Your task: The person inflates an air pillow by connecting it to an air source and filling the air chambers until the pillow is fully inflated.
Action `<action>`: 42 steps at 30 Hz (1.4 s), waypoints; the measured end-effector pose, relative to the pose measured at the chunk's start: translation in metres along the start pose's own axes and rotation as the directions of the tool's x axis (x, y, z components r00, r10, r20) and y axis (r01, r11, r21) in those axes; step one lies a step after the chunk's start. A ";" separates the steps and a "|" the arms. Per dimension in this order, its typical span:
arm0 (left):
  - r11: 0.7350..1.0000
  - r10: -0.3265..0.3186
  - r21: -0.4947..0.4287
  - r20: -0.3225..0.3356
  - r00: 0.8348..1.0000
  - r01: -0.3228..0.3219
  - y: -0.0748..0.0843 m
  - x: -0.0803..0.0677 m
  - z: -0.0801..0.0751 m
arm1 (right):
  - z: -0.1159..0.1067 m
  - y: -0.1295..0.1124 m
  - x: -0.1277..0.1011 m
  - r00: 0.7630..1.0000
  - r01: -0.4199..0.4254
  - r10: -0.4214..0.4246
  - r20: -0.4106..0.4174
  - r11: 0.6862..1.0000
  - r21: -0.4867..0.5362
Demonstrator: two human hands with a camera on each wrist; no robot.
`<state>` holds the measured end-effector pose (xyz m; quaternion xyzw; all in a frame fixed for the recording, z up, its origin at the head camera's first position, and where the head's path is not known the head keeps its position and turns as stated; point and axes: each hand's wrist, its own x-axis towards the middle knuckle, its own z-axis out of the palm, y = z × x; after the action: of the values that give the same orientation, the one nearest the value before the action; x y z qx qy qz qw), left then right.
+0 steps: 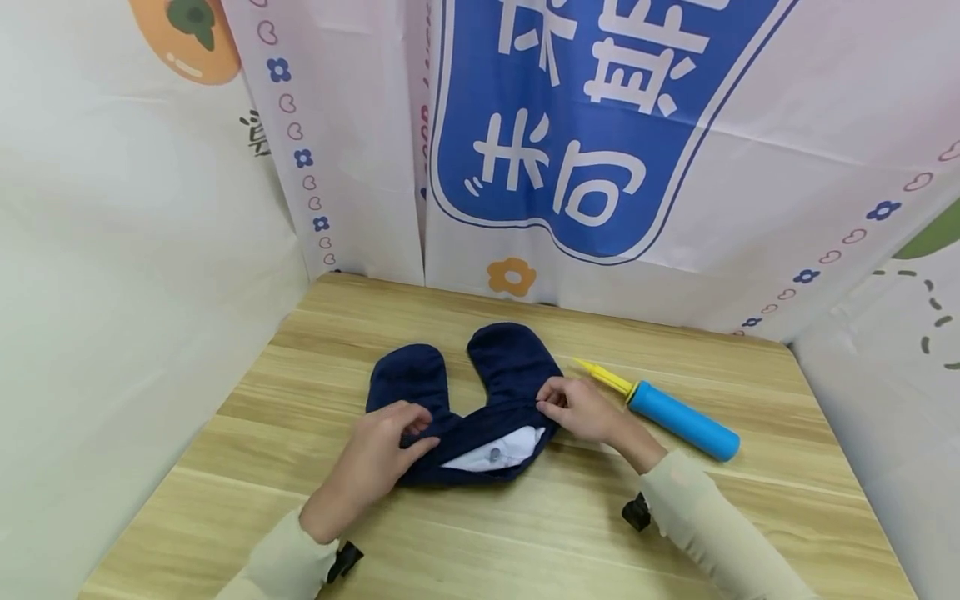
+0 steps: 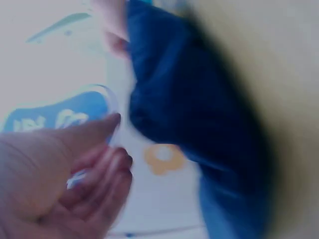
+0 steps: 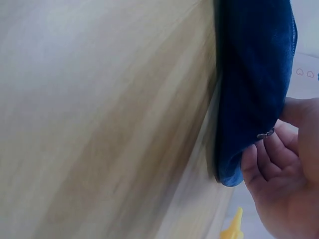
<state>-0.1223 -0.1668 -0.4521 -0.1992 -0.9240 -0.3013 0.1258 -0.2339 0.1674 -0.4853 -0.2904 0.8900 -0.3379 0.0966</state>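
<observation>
A navy U-shaped neck pillow (image 1: 517, 358) lies on the table, its two arms pointing away from me. Along its near side the cover gapes, and a white inner piece (image 1: 487, 454) with a round grey valve shows through. My right hand (image 1: 588, 410) pinches the cover's edge at the right end of that gap. In the right wrist view a small metal zipper pull (image 3: 265, 134) sits by those fingertips. My left hand (image 1: 378, 450) hovers over the pillow's left part with fingers loosely bent. The left wrist view shows nothing between its thumb and fingers.
To the right of the pillow lies a hand pump with a blue barrel (image 1: 684, 421) and yellow nozzle (image 1: 603, 377). The wooden table (image 1: 247, 467) meets printed white sheets at the back and both sides. Dark wrist mounts (image 1: 637, 512) sit on the sleeves.
</observation>
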 end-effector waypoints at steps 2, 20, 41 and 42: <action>0.990 0.139 -0.022 0.022 0.990 -0.138 0.014 0.007 0.000 | 0.000 0.001 -0.001 1.000 -0.015 0.016 -0.022 0.999 0.032; 0.961 0.205 -0.230 0.220 0.954 -0.154 0.004 0.036 0.042 | -0.004 -0.063 -0.033 0.924 0.298 -0.359 -0.131 0.891 -0.343; 0.959 0.203 -0.247 0.270 0.941 -0.136 0.005 0.039 0.042 | 0.063 -0.074 -0.030 0.836 0.393 -0.546 -0.050 0.661 -0.640; 0.959 0.207 -0.247 0.272 0.940 -0.140 0.005 0.039 0.042 | 0.064 -0.074 -0.029 0.836 0.393 -0.547 -0.052 0.662 -0.638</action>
<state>-0.1591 -0.1260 -0.4693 -0.3359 -0.8711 -0.3581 -0.0105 -0.1530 0.1045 -0.4853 -0.4840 0.8479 -0.0821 -0.2005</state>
